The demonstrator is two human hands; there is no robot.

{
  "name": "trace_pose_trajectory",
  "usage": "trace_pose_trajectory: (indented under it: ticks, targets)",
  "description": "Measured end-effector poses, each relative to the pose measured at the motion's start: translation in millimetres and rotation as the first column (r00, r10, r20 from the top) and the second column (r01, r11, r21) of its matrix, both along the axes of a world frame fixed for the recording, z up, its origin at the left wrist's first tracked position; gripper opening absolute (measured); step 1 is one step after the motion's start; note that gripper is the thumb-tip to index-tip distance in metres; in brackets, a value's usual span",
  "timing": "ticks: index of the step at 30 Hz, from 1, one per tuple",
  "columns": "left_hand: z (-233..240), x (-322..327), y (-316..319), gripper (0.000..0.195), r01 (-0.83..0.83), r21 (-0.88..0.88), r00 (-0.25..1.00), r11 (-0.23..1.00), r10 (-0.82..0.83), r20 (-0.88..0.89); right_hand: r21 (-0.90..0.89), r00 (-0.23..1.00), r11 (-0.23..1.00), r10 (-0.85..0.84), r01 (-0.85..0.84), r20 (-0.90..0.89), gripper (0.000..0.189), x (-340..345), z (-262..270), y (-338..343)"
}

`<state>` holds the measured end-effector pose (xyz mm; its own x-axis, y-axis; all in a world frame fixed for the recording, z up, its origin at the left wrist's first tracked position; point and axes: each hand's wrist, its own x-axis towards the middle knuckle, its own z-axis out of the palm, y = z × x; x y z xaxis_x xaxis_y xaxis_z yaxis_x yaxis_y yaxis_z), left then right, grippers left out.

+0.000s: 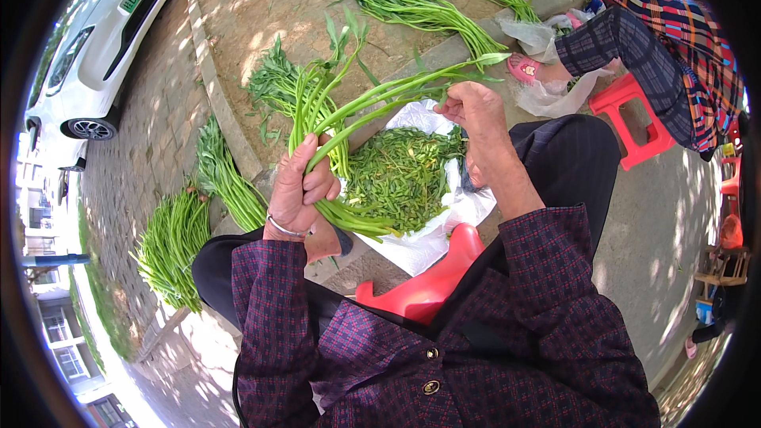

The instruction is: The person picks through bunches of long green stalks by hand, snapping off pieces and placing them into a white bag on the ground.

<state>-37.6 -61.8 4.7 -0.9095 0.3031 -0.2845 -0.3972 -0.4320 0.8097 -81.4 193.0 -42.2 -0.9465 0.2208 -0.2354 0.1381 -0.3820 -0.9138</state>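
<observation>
My left hand (300,187), with a bracelet at its wrist, grips a bunch of long green leafy-vegetable stems (380,95), which look like water spinach. The stems bend to the right, and their lower ends hang below the fist. At their upper right, the fingers of my right hand (478,116) are pinched together on a small green leaf (442,98). Beneath both hands a heap of plucked leaves and bits (395,175) lies on a white plastic sheet (410,255). More leafy stems (276,86) lie just beyond my left hand.
Left of my knee are a tied bundle of stems (175,244) and a leafier bunch (229,172). A long pile of stems (428,0) lies across the kerb ahead. Another person (660,65) sits right, near a red stool (633,113). My red stool (437,285) shows between my legs.
</observation>
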Motion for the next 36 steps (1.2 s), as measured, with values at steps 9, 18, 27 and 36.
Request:
trace_pose_trajectory:
  ticks: [9,18,27,36]
  targets:
    - [-1,0,-8,0.026,-0.012,0.097,1.0,0.995,0.014,-0.014,0.438,0.97,0.883,0.228,-0.169,-0.085,0.026,-4,-16,10]
    - [-3,5,-5,0.025,0.065,0.073,0.998,0.995,-0.066,0.005,0.64,0.924,0.753,0.122,0.152,-0.362,0.017,8,7,-9]
    - [-6,11,7,0.027,0.065,0.019,0.997,0.998,-0.065,0.032,0.671,0.838,0.689,0.172,0.273,-0.518,0.015,18,18,-19]
    - [-11,12,13,0.025,0.123,0.02,0.989,0.992,-0.124,0.081,0.677,0.879,0.71,0.182,0.193,-0.442,0.024,19,13,-22]
